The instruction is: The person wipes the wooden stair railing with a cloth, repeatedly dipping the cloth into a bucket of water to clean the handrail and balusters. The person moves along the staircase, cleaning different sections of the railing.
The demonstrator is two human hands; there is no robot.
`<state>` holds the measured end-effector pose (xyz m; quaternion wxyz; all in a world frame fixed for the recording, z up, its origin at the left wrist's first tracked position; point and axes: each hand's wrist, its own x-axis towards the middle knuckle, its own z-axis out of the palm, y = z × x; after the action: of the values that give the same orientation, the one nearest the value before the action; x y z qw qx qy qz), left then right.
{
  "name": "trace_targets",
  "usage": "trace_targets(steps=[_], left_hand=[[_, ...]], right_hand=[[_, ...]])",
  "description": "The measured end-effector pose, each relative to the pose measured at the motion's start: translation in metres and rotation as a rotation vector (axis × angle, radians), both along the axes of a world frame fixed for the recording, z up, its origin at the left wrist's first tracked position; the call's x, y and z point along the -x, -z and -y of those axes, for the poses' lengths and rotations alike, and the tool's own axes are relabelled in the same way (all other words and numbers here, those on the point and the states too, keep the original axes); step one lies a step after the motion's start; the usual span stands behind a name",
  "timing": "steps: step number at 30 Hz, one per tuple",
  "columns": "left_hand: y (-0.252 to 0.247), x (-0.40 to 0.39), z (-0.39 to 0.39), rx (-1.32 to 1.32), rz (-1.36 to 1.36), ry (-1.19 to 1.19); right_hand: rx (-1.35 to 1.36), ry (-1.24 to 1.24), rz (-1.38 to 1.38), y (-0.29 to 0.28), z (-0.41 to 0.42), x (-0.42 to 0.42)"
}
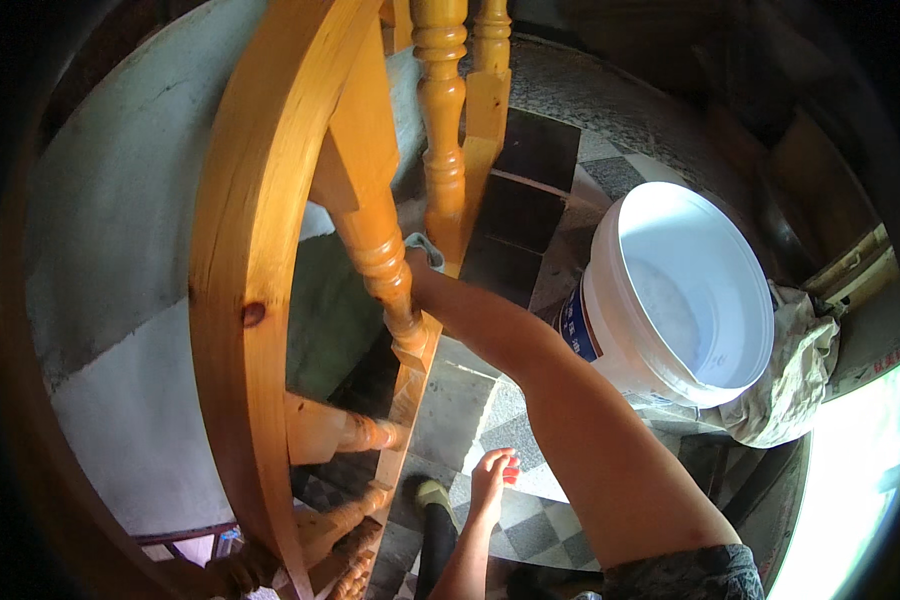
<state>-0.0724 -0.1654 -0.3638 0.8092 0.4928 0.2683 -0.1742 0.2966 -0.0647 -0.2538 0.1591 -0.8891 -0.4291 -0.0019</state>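
My right arm stretches across to a turned wooden baluster (381, 262) of a varnished stair railing. My right hand (418, 271) is partly hidden behind that baluster, low down near the bottom rail, and grips a light grey-green cloth (427, 251). Only a fold of the cloth shows. Lower in the view, my left hand (495, 476) hangs over the tiled floor with its fingers loosely curled, empty and touching nothing. The thick curved wooden handrail (244, 300) runs along the left, with more balusters (442, 112) at the top and lower down.
A large white plastic bucket (607, 300), bearing a printed label, stands on the checkered floor (532, 532) at the right, its inside looking wet. Beside it lies a crumpled pale sack (787, 375). My shoe (435, 495) is near the railing's base. Bright light enters at the lower right.
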Motion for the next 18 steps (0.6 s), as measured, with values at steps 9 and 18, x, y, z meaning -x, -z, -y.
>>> trace_targets(steps=[9,18], left_hand=[[-0.007,-0.031,-0.021,0.021,0.068,-0.06],[-0.011,-0.041,-0.014,0.002,0.074,-0.051]], right_hand=[[0.007,0.1,0.092,-0.062,-0.004,-0.061],[0.026,0.044,0.102,-0.073,-0.013,-0.065]])
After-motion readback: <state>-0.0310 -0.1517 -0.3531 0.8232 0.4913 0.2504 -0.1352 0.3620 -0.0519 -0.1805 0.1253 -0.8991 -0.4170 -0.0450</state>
